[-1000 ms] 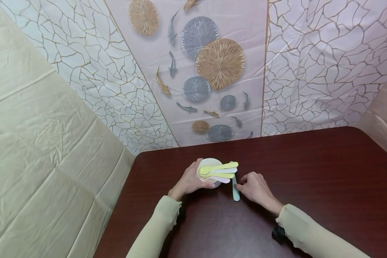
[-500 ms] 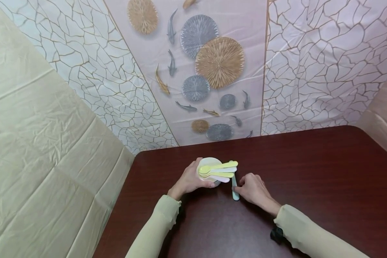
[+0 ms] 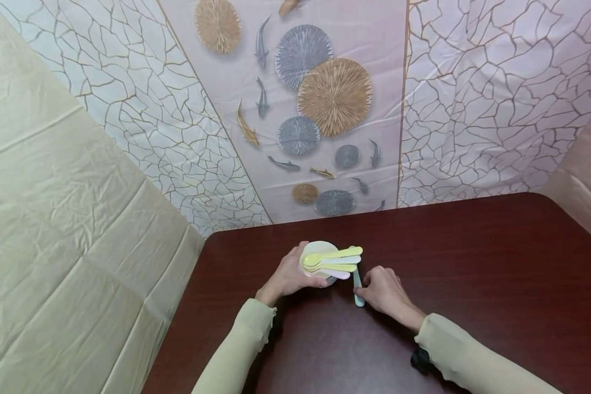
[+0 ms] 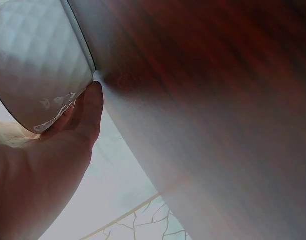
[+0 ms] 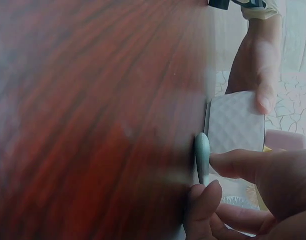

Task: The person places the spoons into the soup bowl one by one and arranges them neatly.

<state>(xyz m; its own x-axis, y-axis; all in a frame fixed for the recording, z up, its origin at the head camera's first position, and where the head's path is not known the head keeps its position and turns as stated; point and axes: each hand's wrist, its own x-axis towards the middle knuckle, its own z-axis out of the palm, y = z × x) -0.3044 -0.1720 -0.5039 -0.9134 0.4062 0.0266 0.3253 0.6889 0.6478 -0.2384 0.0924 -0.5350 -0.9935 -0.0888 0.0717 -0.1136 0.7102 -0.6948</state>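
Note:
My left hand (image 3: 289, 274) grips a small white bowl (image 3: 322, 247) from its left side, thumb at the front. In the left wrist view the bowl's outer wall (image 4: 35, 47) has a diamond pattern. Several yellow, white and pale pink spoons (image 3: 334, 261) lie with their heads in the bowl, their handles sticking out over the right rim. Just right of the bowl, a pale blue-green spoon (image 3: 357, 279) lies on the table, its far end partly hidden by those handles. My right hand (image 3: 384, 290) pinches its near handle end (image 5: 201, 150) between thumb and fingers.
Everything stands on a dark red-brown wooden table (image 3: 463, 262) with rounded corners. A patterned cloth backdrop (image 3: 349, 33) rises behind its far edge, and a plain beige cloth (image 3: 79, 246) hangs to the left.
My right hand has shifted slightly left, its fingertips now farther over the blue-green spoon's handle. The left hand, bowl and the spoons in it hold the same place.

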